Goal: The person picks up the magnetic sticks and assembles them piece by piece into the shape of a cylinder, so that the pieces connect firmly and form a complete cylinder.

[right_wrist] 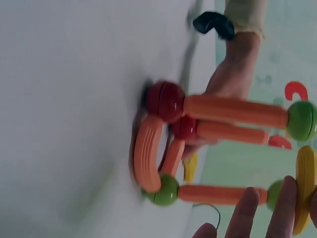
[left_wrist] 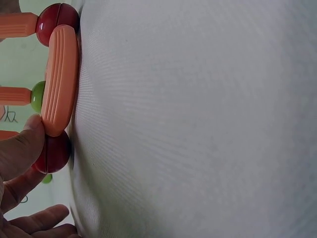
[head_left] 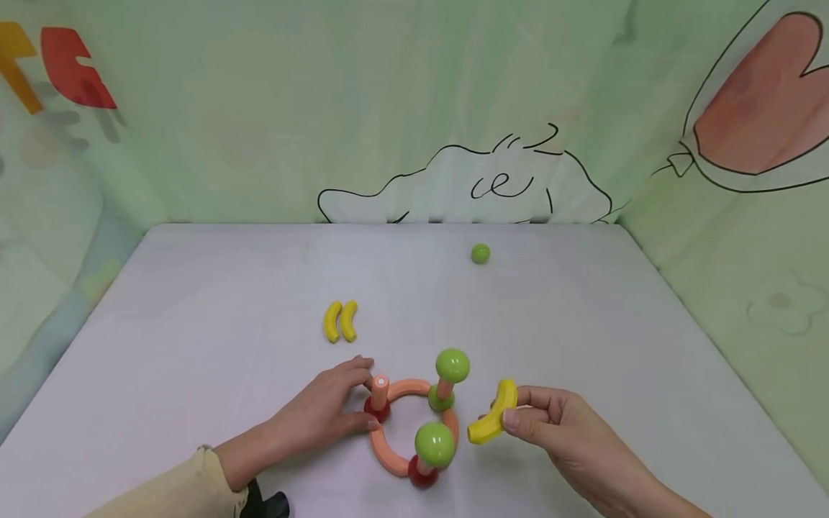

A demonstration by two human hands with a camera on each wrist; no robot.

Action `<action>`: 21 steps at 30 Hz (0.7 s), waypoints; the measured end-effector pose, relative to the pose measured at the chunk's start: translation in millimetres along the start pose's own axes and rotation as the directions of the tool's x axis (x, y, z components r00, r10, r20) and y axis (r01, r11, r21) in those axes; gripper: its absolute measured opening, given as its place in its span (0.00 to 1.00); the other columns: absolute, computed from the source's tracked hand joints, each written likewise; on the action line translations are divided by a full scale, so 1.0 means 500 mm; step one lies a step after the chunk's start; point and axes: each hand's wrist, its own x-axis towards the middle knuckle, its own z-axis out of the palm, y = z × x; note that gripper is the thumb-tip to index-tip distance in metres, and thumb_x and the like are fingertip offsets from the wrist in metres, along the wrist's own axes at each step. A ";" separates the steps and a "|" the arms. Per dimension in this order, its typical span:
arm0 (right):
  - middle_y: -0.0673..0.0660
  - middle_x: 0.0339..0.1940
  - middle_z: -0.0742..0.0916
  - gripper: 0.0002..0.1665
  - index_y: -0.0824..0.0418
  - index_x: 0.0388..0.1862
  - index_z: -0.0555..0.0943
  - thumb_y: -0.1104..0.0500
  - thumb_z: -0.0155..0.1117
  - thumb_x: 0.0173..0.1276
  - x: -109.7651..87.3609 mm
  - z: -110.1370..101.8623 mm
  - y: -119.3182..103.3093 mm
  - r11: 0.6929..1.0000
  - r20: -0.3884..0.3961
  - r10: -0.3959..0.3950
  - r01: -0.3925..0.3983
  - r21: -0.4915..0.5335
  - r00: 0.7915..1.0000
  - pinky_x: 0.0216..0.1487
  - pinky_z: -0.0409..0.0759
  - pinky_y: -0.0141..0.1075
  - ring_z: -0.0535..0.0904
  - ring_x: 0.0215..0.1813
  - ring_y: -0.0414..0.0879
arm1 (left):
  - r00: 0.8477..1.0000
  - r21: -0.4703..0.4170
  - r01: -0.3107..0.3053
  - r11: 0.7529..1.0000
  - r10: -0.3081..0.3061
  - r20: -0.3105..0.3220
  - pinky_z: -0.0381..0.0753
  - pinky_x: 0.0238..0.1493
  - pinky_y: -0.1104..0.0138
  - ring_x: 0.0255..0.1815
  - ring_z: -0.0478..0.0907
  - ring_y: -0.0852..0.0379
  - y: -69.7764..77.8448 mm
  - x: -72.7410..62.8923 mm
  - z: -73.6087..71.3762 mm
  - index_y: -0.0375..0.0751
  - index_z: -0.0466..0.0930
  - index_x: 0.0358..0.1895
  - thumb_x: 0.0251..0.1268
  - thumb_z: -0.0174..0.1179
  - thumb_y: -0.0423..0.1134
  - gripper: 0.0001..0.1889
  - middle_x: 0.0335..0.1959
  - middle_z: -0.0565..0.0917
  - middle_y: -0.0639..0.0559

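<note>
A ring of curved orange pieces (head_left: 389, 458) joined by red and green balls lies on the table in front of me. Orange sticks rise from its balls; two carry green balls (head_left: 435, 444) on top, while the left stick (head_left: 380, 392) has a bare end. My left hand (head_left: 327, 406) pinches the red ball (left_wrist: 55, 153) under that bare stick, thumb at the joint with the curved piece. To the right of the ring, my right hand (head_left: 557, 424) holds a curved yellow piece (head_left: 494, 416) between thumb and fingers, raised near the height of the upper green balls in the right wrist view.
Two more curved yellow pieces (head_left: 340, 321) lie side by side beyond the left hand. A loose green ball (head_left: 481, 253) sits near the table's far edge. Printed green fabric (head_left: 259, 108) stands behind and along both sides of the white table (head_left: 214, 288).
</note>
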 end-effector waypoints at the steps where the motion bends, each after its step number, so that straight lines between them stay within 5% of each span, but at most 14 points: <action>1: 0.47 0.45 0.92 0.17 0.65 0.57 0.81 0.55 0.57 0.80 -0.001 0.006 0.002 1.000 0.014 0.000 0.000 0.025 1.000 0.60 0.72 0.36 0.78 0.57 0.42 | 1.000 -0.003 -0.002 1.000 0.002 0.000 0.68 0.73 0.40 0.74 0.70 0.35 0.000 0.000 0.000 0.51 0.78 0.38 0.56 0.76 0.38 0.13 0.61 0.83 0.42; 7: 0.46 0.44 0.91 0.16 0.67 0.56 0.80 0.57 0.56 0.80 -0.006 0.029 0.004 0.993 0.038 -0.017 0.013 0.114 0.999 0.56 0.79 0.31 0.83 0.49 0.41 | 1.000 -0.019 -0.001 1.000 0.001 0.003 0.67 0.73 0.39 0.75 0.69 0.33 0.001 0.001 -0.002 0.51 0.78 0.38 0.57 0.76 0.38 0.13 0.62 0.82 0.40; 21: 0.48 0.48 0.90 0.26 0.75 0.63 0.77 0.54 0.57 0.80 -0.003 0.053 -0.019 0.999 -0.034 0.032 -0.030 0.043 0.999 0.55 0.81 0.34 0.82 0.49 0.41 | 1.000 -0.051 0.017 0.999 -0.016 0.015 0.65 0.74 0.39 0.76 0.66 0.31 0.001 0.001 -0.004 0.51 0.78 0.38 0.57 0.75 0.38 0.13 0.59 0.83 0.42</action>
